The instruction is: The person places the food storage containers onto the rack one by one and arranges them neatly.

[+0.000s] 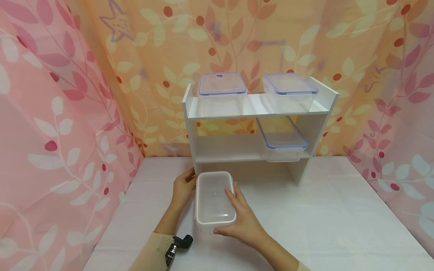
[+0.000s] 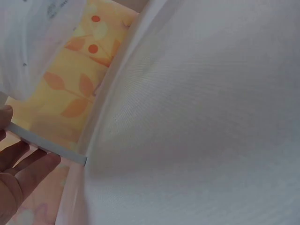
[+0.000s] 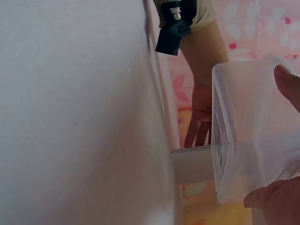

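My right hand [image 1: 246, 222] grips a clear plastic food container with a white-rimmed lid [image 1: 213, 197] by its right side, thumb at the near edge. The container is held in front of the shelf's lower left, above the table. My left hand [image 1: 184, 187] is at the lower left of a small white shelf rack [image 1: 227, 147]. In the left wrist view its thumb and fingers lie on either side of the rack's side panel [image 2: 49, 145]. The right wrist view shows the container's translucent body [image 3: 248, 122] between the right thumb and fingers.
Two blue-rimmed containers stand on the top shelf, the left one [image 1: 222, 94] and the right one [image 1: 290, 92]. A third blue-rimmed container [image 1: 283, 139] sits on the middle shelf's right, jutting over its front edge. White cloth covers the table [image 1: 339, 226]. Patterned curtains [image 1: 162, 124] surround it.
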`<state>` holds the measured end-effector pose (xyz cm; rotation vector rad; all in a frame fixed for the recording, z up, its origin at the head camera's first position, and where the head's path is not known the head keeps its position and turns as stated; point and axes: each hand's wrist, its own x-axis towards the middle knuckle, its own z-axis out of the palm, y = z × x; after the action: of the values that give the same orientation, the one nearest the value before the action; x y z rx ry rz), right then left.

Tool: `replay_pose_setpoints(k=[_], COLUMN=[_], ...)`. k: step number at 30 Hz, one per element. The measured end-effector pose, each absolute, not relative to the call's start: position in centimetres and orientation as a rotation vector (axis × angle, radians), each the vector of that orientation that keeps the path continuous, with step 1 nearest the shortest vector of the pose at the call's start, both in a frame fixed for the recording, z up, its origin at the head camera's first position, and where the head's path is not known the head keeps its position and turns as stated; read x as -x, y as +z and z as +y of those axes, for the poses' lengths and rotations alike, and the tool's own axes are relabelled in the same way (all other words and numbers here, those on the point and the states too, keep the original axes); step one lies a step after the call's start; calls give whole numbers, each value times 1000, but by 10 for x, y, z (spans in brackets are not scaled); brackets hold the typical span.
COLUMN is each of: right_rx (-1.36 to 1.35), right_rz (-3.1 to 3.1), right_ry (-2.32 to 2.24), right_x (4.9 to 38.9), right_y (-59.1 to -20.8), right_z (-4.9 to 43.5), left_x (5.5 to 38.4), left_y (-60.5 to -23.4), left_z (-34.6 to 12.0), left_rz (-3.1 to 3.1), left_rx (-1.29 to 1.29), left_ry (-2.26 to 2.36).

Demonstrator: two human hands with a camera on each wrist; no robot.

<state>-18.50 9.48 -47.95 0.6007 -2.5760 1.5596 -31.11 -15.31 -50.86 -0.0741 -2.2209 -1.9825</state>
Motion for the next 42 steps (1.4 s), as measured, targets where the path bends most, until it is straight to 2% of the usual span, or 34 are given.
replay_pose_setpoints(k=[23,36,42], right_rx=[-682,-713,-732], right_rz=[-2532,-2513,-2493], right_ry=[1480,1512,1504], right_x=[171,181,192], right_y=[-419,-393,-380], right_z=[116,128,131], left_x=[310,308,311], left_y=[-510,-501,-509], left_z=[-149,-150,-151], left_rz=[-2173,-2266,-2241], left_rx=[80,51,63], left_ry=[-1978,-1923,-1911])
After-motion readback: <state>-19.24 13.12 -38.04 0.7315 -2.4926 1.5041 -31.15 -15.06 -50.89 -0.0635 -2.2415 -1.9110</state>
